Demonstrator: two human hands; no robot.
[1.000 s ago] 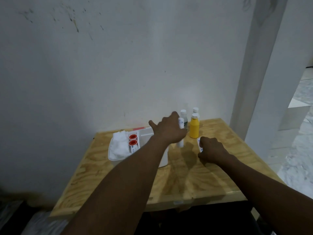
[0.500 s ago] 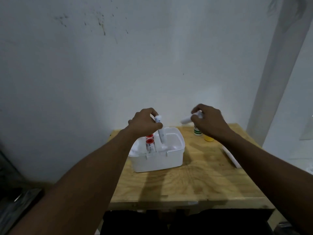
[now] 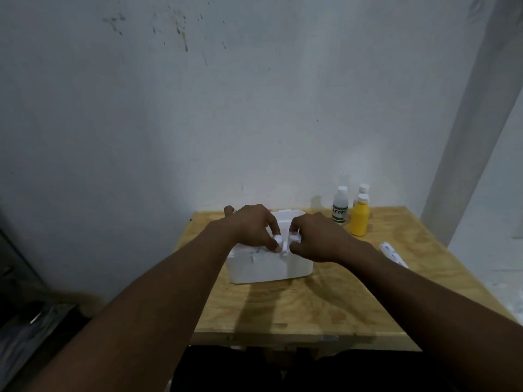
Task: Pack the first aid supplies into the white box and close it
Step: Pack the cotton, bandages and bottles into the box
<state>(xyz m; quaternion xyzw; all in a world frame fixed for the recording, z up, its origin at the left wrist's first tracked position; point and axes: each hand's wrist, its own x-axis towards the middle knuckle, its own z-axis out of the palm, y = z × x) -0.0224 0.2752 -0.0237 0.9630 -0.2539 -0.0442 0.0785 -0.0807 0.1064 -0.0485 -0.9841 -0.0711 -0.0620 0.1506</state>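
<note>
The open white box [image 3: 268,268] stands on the wooden table [image 3: 305,304]. Both my hands are over its top. My left hand [image 3: 252,226] pinches a small white tube [image 3: 278,239] upright inside the box. My right hand [image 3: 317,236] holds a second white tube [image 3: 294,237] just to the right of it, also over the box. The hands hide most of the box's contents. A clear bottle with a green label [image 3: 340,206], a yellow bottle [image 3: 359,216] and another white-capped bottle [image 3: 363,189] stand at the back right.
Another white tube [image 3: 393,254] lies on the table to the right of my right forearm. A white wall rises right behind the table, and a pillar stands at the right. The floor drops away dark at the left.
Both hands came down and together over the box, each still holding its white tube. The right hand moved left from above the bottles to the box.
</note>
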